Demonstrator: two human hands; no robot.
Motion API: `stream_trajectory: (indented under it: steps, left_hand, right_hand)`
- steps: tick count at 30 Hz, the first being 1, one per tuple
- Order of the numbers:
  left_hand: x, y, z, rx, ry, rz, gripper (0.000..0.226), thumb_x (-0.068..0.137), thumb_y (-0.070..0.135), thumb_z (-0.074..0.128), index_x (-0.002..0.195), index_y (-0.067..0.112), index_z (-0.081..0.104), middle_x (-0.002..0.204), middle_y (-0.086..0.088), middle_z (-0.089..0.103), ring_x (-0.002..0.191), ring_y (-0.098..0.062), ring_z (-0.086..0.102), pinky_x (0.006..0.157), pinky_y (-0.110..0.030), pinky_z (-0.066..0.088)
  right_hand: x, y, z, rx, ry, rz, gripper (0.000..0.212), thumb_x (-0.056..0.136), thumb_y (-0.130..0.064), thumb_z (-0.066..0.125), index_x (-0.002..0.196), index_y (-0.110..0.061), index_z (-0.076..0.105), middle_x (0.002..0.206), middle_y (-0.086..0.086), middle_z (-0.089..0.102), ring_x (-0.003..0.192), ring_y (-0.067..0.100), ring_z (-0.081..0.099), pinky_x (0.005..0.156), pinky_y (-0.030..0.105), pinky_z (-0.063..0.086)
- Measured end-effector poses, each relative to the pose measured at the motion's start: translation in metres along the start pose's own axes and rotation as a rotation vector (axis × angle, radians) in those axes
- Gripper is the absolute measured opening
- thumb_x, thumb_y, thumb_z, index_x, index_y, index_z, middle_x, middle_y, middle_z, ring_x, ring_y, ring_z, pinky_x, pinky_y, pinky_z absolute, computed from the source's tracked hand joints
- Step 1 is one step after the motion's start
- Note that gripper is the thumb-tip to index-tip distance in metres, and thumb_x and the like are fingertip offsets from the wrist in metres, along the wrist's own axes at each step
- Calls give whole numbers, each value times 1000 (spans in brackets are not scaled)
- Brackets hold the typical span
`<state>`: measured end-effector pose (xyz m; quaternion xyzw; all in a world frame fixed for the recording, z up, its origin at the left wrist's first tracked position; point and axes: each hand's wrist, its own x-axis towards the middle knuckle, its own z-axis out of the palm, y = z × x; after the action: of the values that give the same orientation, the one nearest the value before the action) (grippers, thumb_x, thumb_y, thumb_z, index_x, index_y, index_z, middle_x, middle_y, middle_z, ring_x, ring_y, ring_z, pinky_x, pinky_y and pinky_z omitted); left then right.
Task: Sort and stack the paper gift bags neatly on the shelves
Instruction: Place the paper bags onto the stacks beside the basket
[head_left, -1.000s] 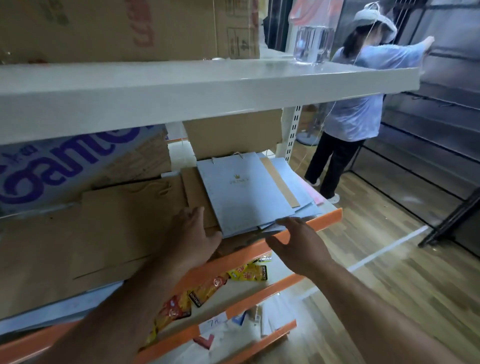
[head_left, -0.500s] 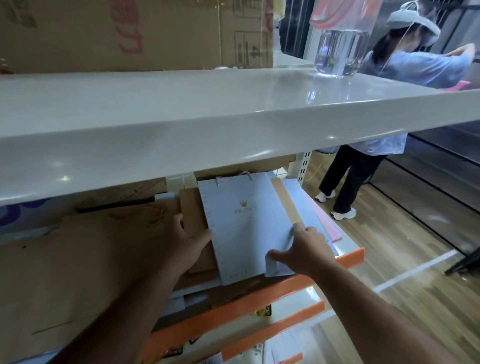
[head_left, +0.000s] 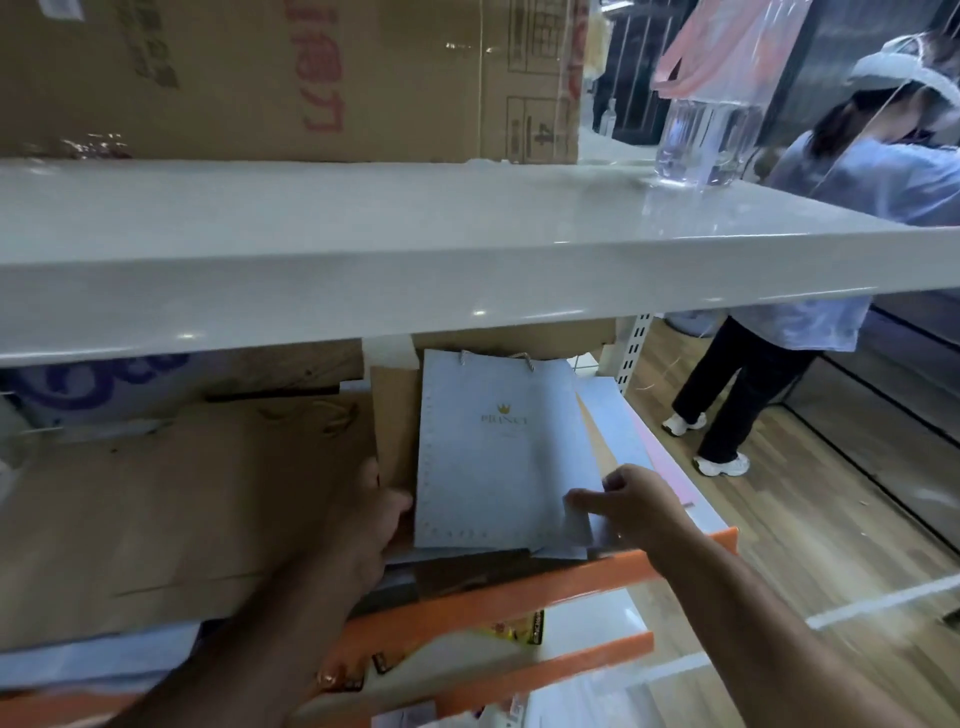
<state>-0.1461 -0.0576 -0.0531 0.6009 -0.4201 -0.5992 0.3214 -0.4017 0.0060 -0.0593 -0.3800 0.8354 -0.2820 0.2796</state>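
Under the white shelf (head_left: 467, 249), on the orange-edged board (head_left: 519, 597), the pale blue crown-printed paper gift bag (head_left: 488, 457) has swung squarer between our hands, left hand (head_left: 363, 525) flat against its edge, right hand (head_left: 639, 504) now pinching its near corner, so stacking seems nearly settled.

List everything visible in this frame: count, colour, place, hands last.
pale blue gift bags: at least two, fanned stack, middle shelf
brown kraft bags: at least two, left of them
pink bag: one, edge showing rightmost
cardboard box: one, brown, top shelf
water bottle: one, clear, top shelf
snack packets: several, yellow, lower shelf
other person: one, pale blue shirt, right
left grip: bare hand, rests on brown bags
right grip: bare hand, pinching a blue bag's corner
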Motion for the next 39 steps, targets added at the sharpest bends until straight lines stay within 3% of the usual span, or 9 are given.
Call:
stream_trajectory:
  steps: [4, 8, 13, 20, 22, 26, 30, 34, 39]
  left_hand:
    - [-31, -9, -14, -133, 24, -29, 56, 93, 3, 59, 141, 29, 45, 125, -12, 65, 104, -35, 66, 88, -54, 56]
    - [-65, -30, -35, -187, 81, -13, 60, 95, 2, 57, 145, 31, 41, 129, -12, 63, 111, -35, 63, 91, -52, 55]
    - [-116, -66, -77, -182, 143, 64, 44, 93, -8, 55, 124, 22, 61, 107, -11, 75, 99, -37, 71, 88, -51, 55]
    - [-190, -114, -169, -231, 342, 130, 34, 95, -9, 53, 105, 23, 57, 103, -10, 71, 83, -30, 65, 76, -45, 56]
    - [-205, -126, -201, -249, 387, 137, 34, 97, -7, 52, 110, 24, 56, 107, -11, 70, 84, -31, 65, 79, -50, 57]
    - [-230, -152, -270, -394, 466, 123, 39, 100, -3, 50, 132, 19, 53, 112, -9, 67, 83, -29, 61, 58, -36, 51]
    - [-250, -174, -349, -473, 549, 116, 40, 99, -2, 51, 131, 22, 53, 118, -9, 63, 97, -34, 62, 69, -47, 60]
    - [-269, -192, -442, -502, 620, 89, 43, 99, -3, 51, 128, 28, 52, 116, -6, 61, 89, -28, 62, 46, -30, 54]
    - [-287, -212, -561, -524, 643, 58, 51, 97, -3, 51, 141, 24, 49, 115, -7, 62, 104, -35, 64, 80, -53, 60]
  right_hand:
    - [-27, 6, -6, 385, -122, 11, 38, 69, -25, 81, 79, 4, 59, 77, 17, 59, 65, 24, 56, 57, 32, 46]
    - [-70, 6, -9, 594, -176, -67, 6, 89, 0, 60, 84, -4, 60, 80, 14, 65, 64, 25, 59, 51, 29, 47]
    - [-119, 11, 9, 778, -189, -108, 21, 91, 9, 53, 99, -7, 65, 91, 12, 72, 74, 26, 67, 64, 36, 57]
    - [-177, -10, 65, 788, -262, -112, 19, 89, 7, 58, 95, -9, 66, 92, 14, 71, 77, 30, 67, 70, 37, 54]
    - [-196, -26, 88, 767, -292, -147, 18, 89, 6, 61, 92, -10, 68, 89, 13, 72, 79, 31, 68, 72, 38, 55]
    - [-238, -60, 141, 720, -362, -177, 16, 93, -2, 62, 96, -15, 69, 98, 6, 73, 93, 30, 69, 86, 43, 55]
    - [-286, -103, 197, 690, -430, -193, 15, 96, -3, 58, 104, -13, 65, 101, 6, 70, 93, 28, 67, 83, 45, 56]
    - [-341, -152, 270, 632, -496, -218, 15, 98, -8, 57, 93, -20, 64, 106, 10, 69, 100, 33, 66, 95, 55, 53]
    - [-408, -206, 364, 617, -540, -217, 9, 100, -8, 56, 104, -15, 60, 109, 10, 68, 97, 30, 66, 89, 50, 55]
